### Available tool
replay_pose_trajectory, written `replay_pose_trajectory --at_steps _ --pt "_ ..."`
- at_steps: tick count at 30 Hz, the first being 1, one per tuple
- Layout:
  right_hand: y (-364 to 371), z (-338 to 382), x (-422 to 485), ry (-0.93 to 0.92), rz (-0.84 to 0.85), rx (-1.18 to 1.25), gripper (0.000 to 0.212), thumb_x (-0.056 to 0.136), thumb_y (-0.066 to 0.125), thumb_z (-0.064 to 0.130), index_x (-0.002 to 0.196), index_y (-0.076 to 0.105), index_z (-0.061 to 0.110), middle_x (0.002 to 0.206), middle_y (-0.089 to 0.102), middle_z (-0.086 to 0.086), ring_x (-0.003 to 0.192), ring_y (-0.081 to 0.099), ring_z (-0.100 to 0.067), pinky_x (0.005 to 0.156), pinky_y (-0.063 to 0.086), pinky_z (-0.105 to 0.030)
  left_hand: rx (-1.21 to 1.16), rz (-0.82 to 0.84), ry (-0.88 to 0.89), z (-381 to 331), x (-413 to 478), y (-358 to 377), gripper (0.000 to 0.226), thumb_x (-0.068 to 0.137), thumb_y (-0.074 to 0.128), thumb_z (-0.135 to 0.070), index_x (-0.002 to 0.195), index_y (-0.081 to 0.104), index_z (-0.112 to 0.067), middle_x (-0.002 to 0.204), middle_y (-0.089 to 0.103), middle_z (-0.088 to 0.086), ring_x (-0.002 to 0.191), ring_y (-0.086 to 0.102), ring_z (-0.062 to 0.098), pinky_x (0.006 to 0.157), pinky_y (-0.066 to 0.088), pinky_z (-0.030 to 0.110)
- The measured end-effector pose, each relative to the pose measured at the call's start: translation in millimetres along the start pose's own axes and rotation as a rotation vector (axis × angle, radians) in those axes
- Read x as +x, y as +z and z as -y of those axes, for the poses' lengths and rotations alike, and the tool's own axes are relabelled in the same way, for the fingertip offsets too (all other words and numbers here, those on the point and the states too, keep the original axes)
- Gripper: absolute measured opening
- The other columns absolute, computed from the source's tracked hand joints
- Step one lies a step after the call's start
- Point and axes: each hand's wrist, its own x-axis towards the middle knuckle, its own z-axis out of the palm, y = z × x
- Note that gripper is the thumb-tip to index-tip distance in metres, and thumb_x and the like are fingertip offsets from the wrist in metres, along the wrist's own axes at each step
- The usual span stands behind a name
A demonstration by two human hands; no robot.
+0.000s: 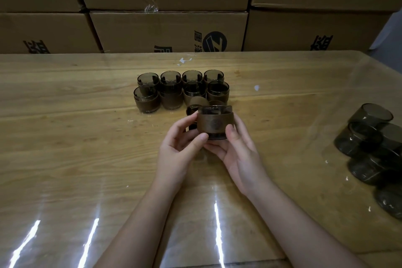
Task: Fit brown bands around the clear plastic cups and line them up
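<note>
**Q:** Head view, status?

**Me:** Both hands on one cup [217, 136], held just above the table [65, 137], dead centre in front of me. My left hand [180, 146] has its fingers [201, 137] curled round the left side, thumb at the base. My right hand [237, 150] cradles it from below, thumb pressed on the band [215, 122]. The band looks seated round the middle, with clear rim showing above it.

**Q:** Orientation?

**Me:** Axis upright, mouth up.

**Q:** Where does it go?

**Me:** The banded cups [180, 90] stand straight ahead, slightly left, in two rows of four. Left hand is nearer them. Loose bands [196, 102] lie between my cup and the front row, so I'd guess I have to set it down clear of those.

**Q:** Remaining stock?

**Me:** Bare cups [369, 141] heaped far right, on my right hand's side. Boxes [167, 28] stacked behind the table.
</note>
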Motion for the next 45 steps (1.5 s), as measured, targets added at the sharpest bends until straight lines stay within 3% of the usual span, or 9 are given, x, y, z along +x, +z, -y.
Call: replay_pose_trajectory --at_steps 6,13,19,22,25,28,32,38,45 --pt "2 -2 -1 0.013 -0.038 -0.022 0.078 0.078 0.061 0.052 0.145 0.039 0.017 0.126 0.065 -0.007 0.109 0.067 -0.024 0.077 0.055 -0.027 0.201 0.041 0.070 2 -5 5 0.057 0.072 0.075 -0.016 0.121 0.054 -0.037 0.128 0.056 0.017 0.104 0.063 0.027 0.079 0.053 0.024" --pt "6 0 -7 0.029 0.040 0.012 0.061 0.078 0.063 0.046 0.132 0.052 0.019 0.110 0.068 -0.006 0.084 0.066 -0.013 0.054 0.047 -0.022 0.202 0.001 0.047 1 -9 0 0.048 0.075 0.070 -0.022 0.119 0.055 -0.035 0.115 0.064 -0.009 0.102 0.064 0.005 0.081 0.051 0.019" --pt "7 2 -10 0.022 0.087 0.003 0.043 0.089 0.054 0.035 0.130 0.053 0.021 0.114 0.068 -0.004 0.091 0.064 -0.017 0.054 0.044 -0.020 0.220 -0.008 0.041 -1 -11 -3 0.046 0.073 0.073 -0.029 0.115 0.055 -0.035 0.113 0.063 -0.010 0.095 0.063 0.001 0.078 0.050 0.015" --pt "6 2 -10 0.011 0.070 -0.061 0.055 0.089 0.054 0.031 0.140 0.044 0.017 0.125 0.063 -0.008 0.098 0.063 -0.019 0.060 0.048 -0.023 0.201 -0.014 0.032 -2 -11 -2 0.046 0.073 0.073 -0.025 0.115 0.055 -0.034 0.111 0.064 -0.013 0.095 0.063 -0.002 0.077 0.050 0.014" --pt "3 -1 -12 -0.035 0.079 -0.212 0.065 0.084 0.064 0.038 0.143 0.039 0.033 0.131 0.062 0.007 0.120 0.060 -0.017 0.085 0.053 -0.033 0.214 0.015 0.028 -1 -10 -3 0.052 0.071 0.078 -0.021 0.116 0.055 -0.033 0.108 0.068 -0.016 0.103 0.064 0.002 0.083 0.050 0.016" --pt "1 -1 -13 -0.170 0.071 -0.377 0.054 0.087 0.064 0.031 0.135 0.042 0.044 0.133 0.058 0.018 0.118 0.059 -0.005 0.090 0.052 -0.023 0.281 0.014 0.083 -5 -5 -8 0.059 0.067 0.078 -0.021 0.119 0.053 -0.032 0.112 0.066 -0.018 0.109 0.062 0.004 0.088 0.048 0.017" --pt "-6 -2 -9 -0.358 -0.101 -0.606 0.036 0.091 0.054 0.026 0.123 0.052 0.043 0.131 0.052 0.009 0.096 0.064 -0.014 0.080 0.055 -0.024 0.408 -0.168 0.162 -9 6 -27 0.067 0.068 0.085 -0.020 0.119 0.045 -0.040 0.119 0.058 -0.014 0.111 0.059 0.005 0.094 0.047 0.019" --pt "-26 -4 5 -0.227 -0.369 -0.547 0.032 0.099 0.050 0.013 0.095 0.066 0.041 0.104 0.065 0.012 0.076 0.064 -0.003 0.062 0.050 -0.016 0.476 -0.594 -0.221 10 42 -70 0.078 0.073 0.082 -0.029 0.136 0.037 -0.021 0.135 0.053 0.004 0.122 0.054 0.020 0.104 0.044 0.040" --pt "-36 -4 13 -0.047 -0.437 -0.516 0.032 0.100 0.044 0.010 0.093 0.066 0.031 0.095 0.067 0.010 0.060 0.059 0.004 0.056 0.048 -0.011 0.631 -0.601 -0.270 27 53 -81 0.079 0.070 0.083 -0.035 0.136 0.044 -0.018 0.135 0.055 0.004 0.124 0.052 0.021 0.102 0.045 0.044"
